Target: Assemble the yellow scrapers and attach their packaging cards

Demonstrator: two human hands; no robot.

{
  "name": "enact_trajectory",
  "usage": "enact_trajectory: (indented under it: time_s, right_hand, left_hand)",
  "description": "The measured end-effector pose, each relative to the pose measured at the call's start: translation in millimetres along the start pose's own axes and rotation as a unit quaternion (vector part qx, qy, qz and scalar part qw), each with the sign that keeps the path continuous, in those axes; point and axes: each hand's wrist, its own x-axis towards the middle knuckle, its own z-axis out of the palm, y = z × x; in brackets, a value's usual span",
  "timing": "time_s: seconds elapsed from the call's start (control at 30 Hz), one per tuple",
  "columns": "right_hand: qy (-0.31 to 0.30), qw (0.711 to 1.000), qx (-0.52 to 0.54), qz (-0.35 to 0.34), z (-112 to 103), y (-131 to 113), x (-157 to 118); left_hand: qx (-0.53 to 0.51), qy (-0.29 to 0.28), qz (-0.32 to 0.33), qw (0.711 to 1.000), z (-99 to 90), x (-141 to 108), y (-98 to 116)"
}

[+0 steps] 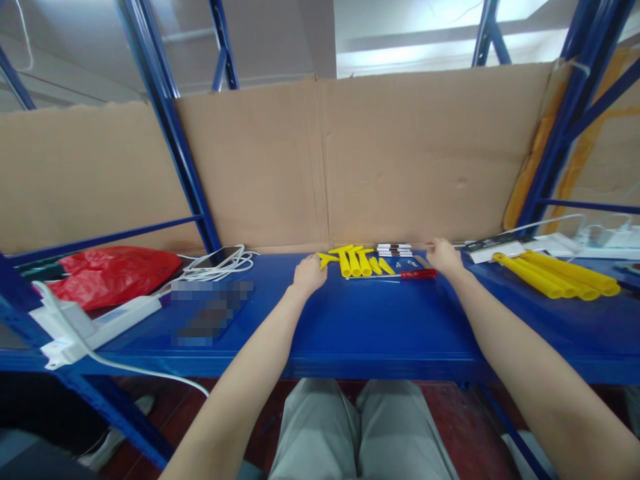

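My left hand [309, 272] rests at the left end of a group of parts on the blue shelf [370, 320]. Its curled fingers meet a small yellow plastic piece [326, 259]. Just right of it lie several yellow tubes [355, 265] and smaller yellow wedges [380, 265]. My right hand [445, 255] is at the group's other end, fingers curled; whatever may be in them is hidden. Close by are a red-handled screwdriver [419, 274], small metal bits [404, 264] and a stack of white-and-dark bars [394, 250].
At right lie more long yellow tubes [560, 275] and a black-and-white packet [493, 247]. To the left are a red plastic bag [117, 273], a white power strip [120, 320] and coiled white cable [220, 265]. Cardboard [425, 153] stands behind, between blue posts [175, 140].
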Motion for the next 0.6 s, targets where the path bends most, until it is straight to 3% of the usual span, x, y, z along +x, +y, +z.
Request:
enact_trajectory:
  time_s: [0.1,0.2,0.33,0.47,0.6]
  right_hand:
    - [-0.007,1.0,0.005,0.0,1,1,1]
    - [-0.016,1.0,0.003,0.0,3,-1,0]
    - [-0.019,1.0,0.006,-0.001,2,-3,-1]
    - [-0.02,1.0,0.01,0.004,1,-2,-1]
    - [-0.02,1.0,0.006,0.006,2,-2,-1]
  left_hand:
    - [0.002,0.016,0.078,0.997,12.7,5,-4]
    - [0.017,-0.032,0.089,0.995,18.1,7,-6]
    - [0.048,-0.072,0.025,0.996,6.7,4,-5]
    - [0.056,-0.041,-0.049,0.996,-8.1,-2,-5]
    - [0.08,-0.002,-0.044,0.996,-8.5,-3,-6]
